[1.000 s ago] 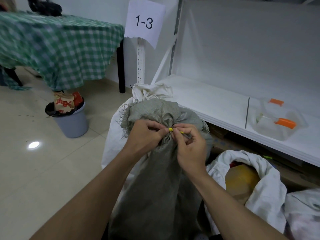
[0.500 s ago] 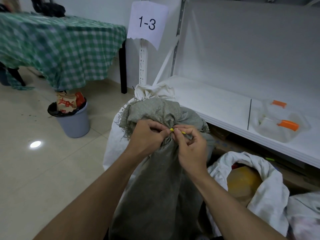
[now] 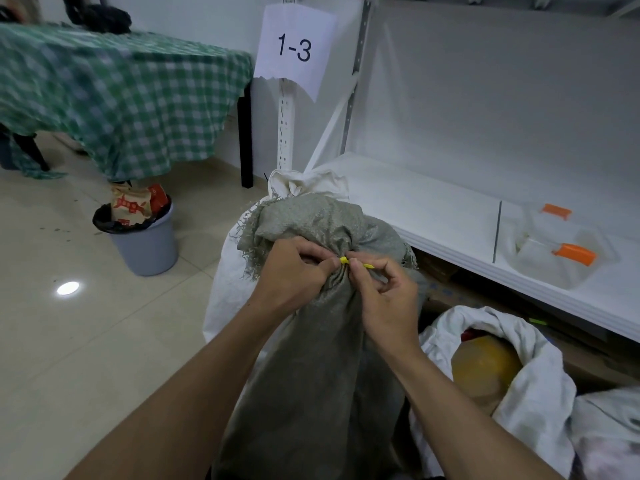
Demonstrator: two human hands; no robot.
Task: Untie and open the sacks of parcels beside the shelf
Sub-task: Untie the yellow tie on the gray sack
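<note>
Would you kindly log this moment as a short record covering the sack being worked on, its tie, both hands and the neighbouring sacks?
Sack in work: grey-green woven sack, neck bunched and tied
Tie: thin yellow plastic tie around the neck, not yet off
Left hand: left hand grips the bunched neck beside the tie
Right hand: right hand pinches the tie's free end
Behind: tied white sack, top knotted
To the right: open white sack, yellow parcel showing inside
Shelf: white metal shelf beside the sacks
</note>
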